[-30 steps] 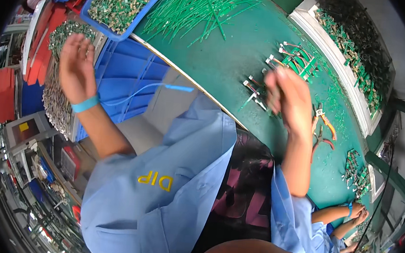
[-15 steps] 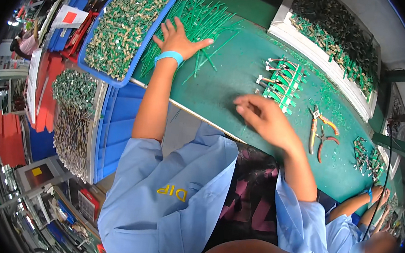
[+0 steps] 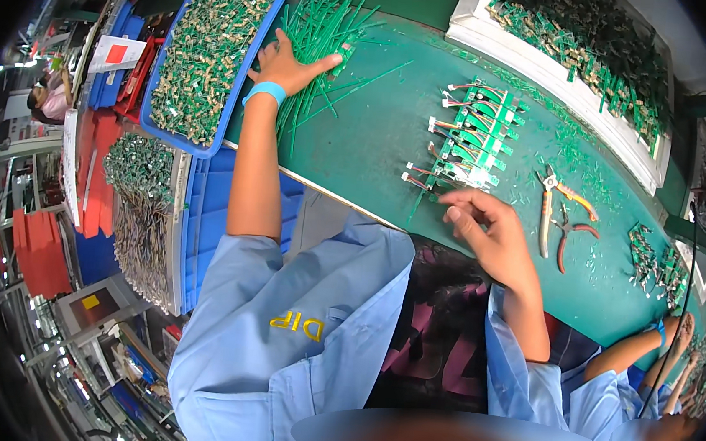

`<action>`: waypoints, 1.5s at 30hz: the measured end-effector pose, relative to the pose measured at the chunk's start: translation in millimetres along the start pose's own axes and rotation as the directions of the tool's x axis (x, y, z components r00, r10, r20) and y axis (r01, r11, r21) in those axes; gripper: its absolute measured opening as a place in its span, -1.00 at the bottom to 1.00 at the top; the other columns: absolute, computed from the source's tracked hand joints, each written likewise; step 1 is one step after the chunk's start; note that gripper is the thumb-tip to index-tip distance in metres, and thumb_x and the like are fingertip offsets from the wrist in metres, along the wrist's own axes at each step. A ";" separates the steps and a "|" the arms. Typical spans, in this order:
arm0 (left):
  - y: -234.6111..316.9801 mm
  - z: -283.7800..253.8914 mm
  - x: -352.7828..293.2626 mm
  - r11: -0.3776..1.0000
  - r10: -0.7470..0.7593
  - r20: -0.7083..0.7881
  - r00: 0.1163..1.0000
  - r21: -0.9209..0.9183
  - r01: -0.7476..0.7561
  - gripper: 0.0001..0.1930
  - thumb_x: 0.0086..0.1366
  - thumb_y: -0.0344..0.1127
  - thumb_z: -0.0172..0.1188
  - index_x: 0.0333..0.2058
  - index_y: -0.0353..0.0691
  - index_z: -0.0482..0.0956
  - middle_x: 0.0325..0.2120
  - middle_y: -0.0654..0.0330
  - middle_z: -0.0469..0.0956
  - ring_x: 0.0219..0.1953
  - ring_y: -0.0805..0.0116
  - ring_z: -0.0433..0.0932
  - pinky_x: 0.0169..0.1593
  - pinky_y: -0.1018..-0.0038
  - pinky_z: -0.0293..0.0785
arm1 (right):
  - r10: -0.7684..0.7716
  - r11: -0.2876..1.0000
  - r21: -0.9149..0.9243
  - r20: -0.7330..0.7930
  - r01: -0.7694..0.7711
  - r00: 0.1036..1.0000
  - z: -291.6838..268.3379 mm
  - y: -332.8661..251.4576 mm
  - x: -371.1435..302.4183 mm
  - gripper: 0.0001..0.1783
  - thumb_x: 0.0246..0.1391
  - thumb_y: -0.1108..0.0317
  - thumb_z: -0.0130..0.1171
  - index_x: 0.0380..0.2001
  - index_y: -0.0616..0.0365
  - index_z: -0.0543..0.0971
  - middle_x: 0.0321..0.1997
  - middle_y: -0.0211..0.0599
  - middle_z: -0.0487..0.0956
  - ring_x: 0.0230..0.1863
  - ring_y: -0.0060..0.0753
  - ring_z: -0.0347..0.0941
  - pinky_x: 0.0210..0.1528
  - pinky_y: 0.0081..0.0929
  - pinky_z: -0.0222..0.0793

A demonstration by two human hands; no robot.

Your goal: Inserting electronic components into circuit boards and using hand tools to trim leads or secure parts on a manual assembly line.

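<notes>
My left hand [image 3: 286, 70] lies over a pile of thin green strips [image 3: 323, 29] at the table's far left, thumb and fingers spread. A blue band circles that wrist. My right hand [image 3: 491, 228] is just below the near end of a green circuit board panel [image 3: 482, 131]. Its index finger and thumb are loosely bent, with a gap between them and nothing seen in it; the other fingers are curled. Short wires with small white connectors stick out along the panel's left side.
Left of the strips stands a blue tray [image 3: 212, 57] heaped with small green-and-tan boards. Cutting pliers with orange handles [image 3: 573, 202] and red-handled pliers [image 3: 565, 247] lie right of the panel. A white-rimmed tray [image 3: 541, 86] of parts stands behind. A co-worker's arm [image 3: 631, 350] is at lower right.
More of the panel shows now, its near end no longer covered by my right hand. My left hand stays spread on the strips. The whole view has shifted slightly.
</notes>
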State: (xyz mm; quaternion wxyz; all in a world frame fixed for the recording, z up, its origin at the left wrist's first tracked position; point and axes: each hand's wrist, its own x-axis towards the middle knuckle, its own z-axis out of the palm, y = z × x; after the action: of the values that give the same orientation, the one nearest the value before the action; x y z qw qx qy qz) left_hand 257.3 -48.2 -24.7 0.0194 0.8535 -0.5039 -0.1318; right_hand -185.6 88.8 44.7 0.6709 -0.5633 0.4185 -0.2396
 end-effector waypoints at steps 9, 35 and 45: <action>19.1 -12.2 -26.3 0.967 0.007 0.156 0.988 0.252 -0.047 0.70 -0.13 0.79 0.38 0.68 -0.07 -0.42 0.64 -0.29 -0.07 0.63 -0.39 0.06 0.45 -0.64 -0.05 | -0.002 1.000 0.013 0.031 0.002 1.000 -1.6 4.5 -3.8 -0.79 0.41 0.50 0.26 0.04 0.25 0.72 -0.22 -0.39 0.68 -0.32 -0.58 0.41 -0.21 -0.61 0.38; 12.7 -21.9 -0.4 0.926 0.184 0.077 0.980 0.321 -0.200 0.65 -0.16 0.65 0.53 0.70 0.01 -0.26 0.53 -0.16 0.32 0.56 -0.16 0.29 0.49 -0.46 -0.04 | 0.002 1.000 0.025 -0.008 -0.002 1.000 -10.7 15.3 -14.3 -0.79 0.43 0.52 0.23 0.05 0.24 0.71 -0.23 -0.38 0.67 -0.29 -0.59 0.42 -0.18 -0.61 0.38; 18.1 -17.5 -51.5 0.932 0.021 -0.014 1.000 0.362 -0.014 0.51 -0.03 0.71 0.39 0.66 -0.18 -0.01 0.41 -0.16 0.47 0.41 -0.16 0.48 0.45 -0.28 0.07 | -0.011 1.000 0.024 -0.016 0.011 1.000 -10.5 16.6 -16.3 -0.79 0.44 0.52 0.21 0.06 0.24 0.70 -0.25 -0.36 0.66 -0.30 -0.60 0.41 -0.19 -0.62 0.37</action>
State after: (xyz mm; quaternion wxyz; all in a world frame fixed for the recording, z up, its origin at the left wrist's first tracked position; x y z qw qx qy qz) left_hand 222.6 -14.3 5.8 -0.1322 0.8391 -0.5269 -0.0291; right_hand -205.5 100.1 33.4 0.6728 -0.5556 0.4179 -0.2529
